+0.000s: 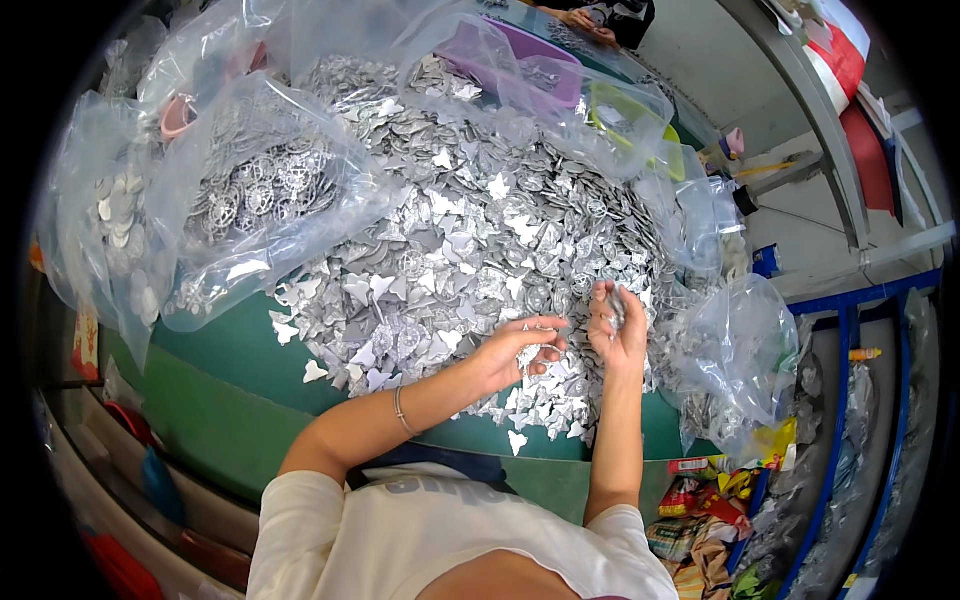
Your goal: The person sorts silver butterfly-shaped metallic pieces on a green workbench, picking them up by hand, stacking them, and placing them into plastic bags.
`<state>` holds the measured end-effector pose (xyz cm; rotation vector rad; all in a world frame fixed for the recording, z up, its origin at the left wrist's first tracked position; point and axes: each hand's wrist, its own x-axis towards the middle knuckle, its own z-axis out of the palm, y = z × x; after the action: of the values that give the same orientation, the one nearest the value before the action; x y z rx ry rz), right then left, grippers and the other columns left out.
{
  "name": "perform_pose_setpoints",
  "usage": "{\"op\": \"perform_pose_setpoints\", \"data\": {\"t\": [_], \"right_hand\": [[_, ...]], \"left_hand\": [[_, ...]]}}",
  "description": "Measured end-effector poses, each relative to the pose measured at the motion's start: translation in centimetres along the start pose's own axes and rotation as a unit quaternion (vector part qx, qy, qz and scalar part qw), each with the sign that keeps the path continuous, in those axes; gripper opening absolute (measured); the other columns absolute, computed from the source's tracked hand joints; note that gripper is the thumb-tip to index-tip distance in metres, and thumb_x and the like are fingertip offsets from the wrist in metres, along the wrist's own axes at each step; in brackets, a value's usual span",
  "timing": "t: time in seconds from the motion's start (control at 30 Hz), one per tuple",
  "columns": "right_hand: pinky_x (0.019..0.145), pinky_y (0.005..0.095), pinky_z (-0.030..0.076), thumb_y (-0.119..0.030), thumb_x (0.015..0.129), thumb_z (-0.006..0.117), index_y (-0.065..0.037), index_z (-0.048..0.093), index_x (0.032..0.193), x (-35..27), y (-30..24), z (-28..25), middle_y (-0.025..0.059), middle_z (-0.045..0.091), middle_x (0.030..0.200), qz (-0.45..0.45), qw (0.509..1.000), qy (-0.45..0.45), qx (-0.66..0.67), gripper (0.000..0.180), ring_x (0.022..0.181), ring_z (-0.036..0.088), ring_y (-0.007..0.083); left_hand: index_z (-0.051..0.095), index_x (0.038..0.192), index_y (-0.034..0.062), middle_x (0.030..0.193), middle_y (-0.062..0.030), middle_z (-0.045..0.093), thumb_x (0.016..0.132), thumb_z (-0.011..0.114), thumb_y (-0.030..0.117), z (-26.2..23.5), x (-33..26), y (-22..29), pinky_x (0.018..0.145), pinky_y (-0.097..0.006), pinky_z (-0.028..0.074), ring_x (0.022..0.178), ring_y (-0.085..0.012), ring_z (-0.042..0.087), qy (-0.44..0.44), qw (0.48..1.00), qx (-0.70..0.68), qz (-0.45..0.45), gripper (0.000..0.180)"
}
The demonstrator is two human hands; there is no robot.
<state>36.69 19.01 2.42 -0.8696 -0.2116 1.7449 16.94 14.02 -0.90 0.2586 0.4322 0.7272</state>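
A wide heap of small flat silver metal pieces (pixel 440 250) covers the green table, many of them butterfly-like or three-pointed, others round with openwork. Over the heap's near side, my left hand (pixel 512 355) curls its fingers around a few small silver pieces, a metal bangle on its wrist. To its right, my right hand (pixel 620 330) is raised palm inward, with a silver piece showing between its thumb and bent fingers. The hands are a little apart. What lies deeper in each palm is hidden.
Clear plastic bags of silver pieces stand at the left (pixel 265 190) and right (pixel 745 340). A purple basket (pixel 540 60) and a yellow-green basket (pixel 640 130) sit at the far side. Another person's hands (pixel 585 18) show beyond. A blue-framed rack (pixel 850 400) is at the right.
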Motion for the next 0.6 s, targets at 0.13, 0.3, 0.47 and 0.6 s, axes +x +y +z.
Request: {"op": "perform_pose_setpoints", "data": {"t": [0.13, 0.3, 0.47, 0.6], "right_hand": [[0.044, 0.0249, 0.037, -0.022, 0.083, 0.064, -0.005, 0.055, 0.097, 3.8, -0.5, 0.6, 0.0038, 0.055, 0.068, -0.133, 0.923, 0.089, -0.349, 0.024, 0.054, 0.048, 0.0139], [0.065, 0.0468, 0.046, -0.035, 0.080, 0.065, 0.003, 0.054, 0.093, 6.5, 1.5, 4.0, 0.0255, 0.062, 0.078, -0.326, 0.410, 0.248, -0.815, 0.043, 0.073, 0.060, 0.0427], [0.067, 0.0476, 0.047, -0.031, 0.080, 0.064, 0.002, 0.053, 0.094, 7.4, 1.7, 3.6, 0.0249, 0.062, 0.080, -0.370, 0.417, 0.197, -0.807, 0.037, 0.076, 0.060, 0.0424], [0.066, 0.0458, 0.047, -0.024, 0.079, 0.066, 0.000, 0.055, 0.100, 7.4, 1.8, 3.8, 0.0240, 0.062, 0.081, -0.419, 0.418, 0.194, -0.782, 0.034, 0.074, 0.060, 0.0407]], "left_hand": [[0.050, 0.119, 0.0034, 0.085, -0.0037, 0.056, 0.087, 0.055, 0.016, -0.2, -0.1, -0.1, 0.057, -0.022, 0.040, 0.072, -0.0094, 0.051, -0.025, 1.000, -0.001, 0.007, 0.034], [0.050, 0.115, 0.0021, 0.077, -0.0027, 0.050, 0.087, 0.054, 0.015, -0.4, 0.1, -0.1, 0.054, -0.023, 0.036, 0.068, -0.0105, 0.047, -0.030, 0.999, -0.004, 0.013, 0.031], [0.050, 0.114, 0.0012, 0.074, -0.0017, 0.047, 0.087, 0.053, 0.015, -0.3, 0.0, -0.1, 0.053, -0.023, 0.035, 0.066, -0.0102, 0.045, -0.046, 0.999, -0.005, 0.020, 0.030], [0.049, 0.115, 0.0012, 0.072, -0.0010, 0.046, 0.088, 0.052, 0.014, -0.3, 0.1, 0.2, 0.053, -0.023, 0.034, 0.064, -0.0097, 0.044, -0.046, 0.998, -0.009, 0.035, 0.030]]}}
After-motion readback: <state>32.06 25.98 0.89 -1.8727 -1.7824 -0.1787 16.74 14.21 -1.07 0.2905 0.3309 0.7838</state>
